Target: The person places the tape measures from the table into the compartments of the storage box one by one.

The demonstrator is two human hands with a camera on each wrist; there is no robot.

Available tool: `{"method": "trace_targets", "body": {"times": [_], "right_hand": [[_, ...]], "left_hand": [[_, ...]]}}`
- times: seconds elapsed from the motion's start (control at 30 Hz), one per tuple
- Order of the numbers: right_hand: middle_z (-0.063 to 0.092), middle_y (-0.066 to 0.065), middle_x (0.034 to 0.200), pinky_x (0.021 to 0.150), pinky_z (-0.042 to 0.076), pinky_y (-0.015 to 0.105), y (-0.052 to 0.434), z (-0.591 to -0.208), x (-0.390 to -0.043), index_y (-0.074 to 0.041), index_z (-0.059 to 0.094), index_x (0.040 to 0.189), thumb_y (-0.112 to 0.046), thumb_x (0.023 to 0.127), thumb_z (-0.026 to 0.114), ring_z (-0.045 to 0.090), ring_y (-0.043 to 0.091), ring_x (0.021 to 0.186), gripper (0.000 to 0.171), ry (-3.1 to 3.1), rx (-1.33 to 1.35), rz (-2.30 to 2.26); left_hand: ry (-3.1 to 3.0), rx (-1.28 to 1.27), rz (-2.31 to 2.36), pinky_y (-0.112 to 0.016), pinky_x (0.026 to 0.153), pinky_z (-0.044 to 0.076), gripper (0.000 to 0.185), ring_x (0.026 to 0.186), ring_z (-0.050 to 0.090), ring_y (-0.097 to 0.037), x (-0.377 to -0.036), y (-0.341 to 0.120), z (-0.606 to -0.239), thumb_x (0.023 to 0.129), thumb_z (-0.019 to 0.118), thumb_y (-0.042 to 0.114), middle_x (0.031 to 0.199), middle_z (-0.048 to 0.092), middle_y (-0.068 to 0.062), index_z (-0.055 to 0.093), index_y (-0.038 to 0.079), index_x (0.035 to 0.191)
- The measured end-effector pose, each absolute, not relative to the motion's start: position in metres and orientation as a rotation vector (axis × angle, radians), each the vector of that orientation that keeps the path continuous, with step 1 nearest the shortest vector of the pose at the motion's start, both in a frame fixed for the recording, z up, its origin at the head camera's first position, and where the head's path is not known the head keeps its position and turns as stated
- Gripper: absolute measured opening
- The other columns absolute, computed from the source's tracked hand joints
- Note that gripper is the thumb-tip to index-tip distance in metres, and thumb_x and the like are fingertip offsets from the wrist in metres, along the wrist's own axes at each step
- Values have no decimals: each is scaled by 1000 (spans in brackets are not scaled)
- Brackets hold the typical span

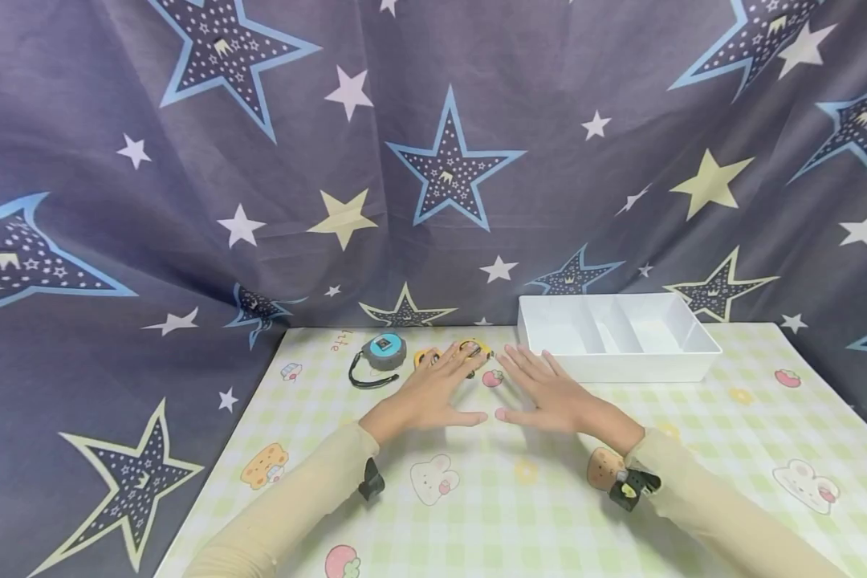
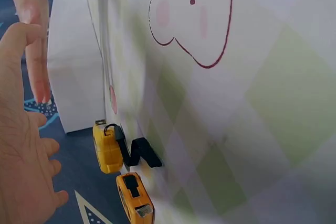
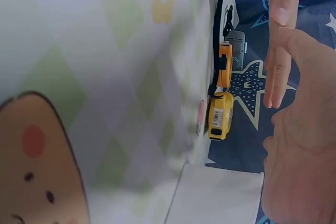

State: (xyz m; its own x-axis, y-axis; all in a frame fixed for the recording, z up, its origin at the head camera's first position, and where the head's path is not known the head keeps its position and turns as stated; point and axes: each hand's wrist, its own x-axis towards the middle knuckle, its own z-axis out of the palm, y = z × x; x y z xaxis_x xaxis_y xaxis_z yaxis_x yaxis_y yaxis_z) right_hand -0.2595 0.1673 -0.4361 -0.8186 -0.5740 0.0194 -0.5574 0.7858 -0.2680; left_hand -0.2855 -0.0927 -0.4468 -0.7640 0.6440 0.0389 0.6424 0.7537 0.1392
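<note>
Both hands are spread flat, palms down, side by side over the checked table mat (image 1: 520,498), thumbs nearly meeting. My left hand (image 1: 433,389) holds nothing; its fingertips reach over two small tape measures, an orange one (image 1: 426,357) and a yellow one (image 1: 477,348). The left wrist view shows the yellow one (image 2: 107,148) and the orange one (image 2: 134,198) lying apart from the palm (image 2: 21,156). My right hand (image 1: 549,393) is also empty, just right of them and in front of a white tray (image 1: 694,353). The right wrist view shows the yellow tape (image 3: 220,115) and orange tape (image 3: 226,64) beyond the right hand (image 3: 299,145).
A grey tape measure with a blue face and black strap (image 1: 384,352) lies left of the orange one. The white divided tray stands at the back right, seen also as a white tray (image 2: 73,66). A star-printed dark cloth (image 1: 433,160) hangs behind and around the table.
</note>
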Motion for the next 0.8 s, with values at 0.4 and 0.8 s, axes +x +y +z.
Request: {"method": "trace_targets", "body": {"times": [0.4, 0.8], "right_hand": [[14, 14, 171, 126, 4, 61, 191, -392, -276, -15, 17, 164, -57, 98, 56, 10, 36, 159, 88, 3042, -936, -418], [43, 28, 154, 107, 38, 71, 261, -314, -303, -9, 35, 158, -48, 104, 50, 45, 50, 136, 68, 3345, -671, -449]], "left_hand": [[2948, 1029, 245, -58, 126, 4, 102, 160, 3, -26, -293, -95, -445, 88, 53, 76, 173, 6, -4, 11, 25, 165], [3067, 1060, 211, -57, 127, 9, 94, 157, 21, -31, -309, -97, -433, 90, 63, 64, 166, 31, -10, 23, 19, 163]]}}
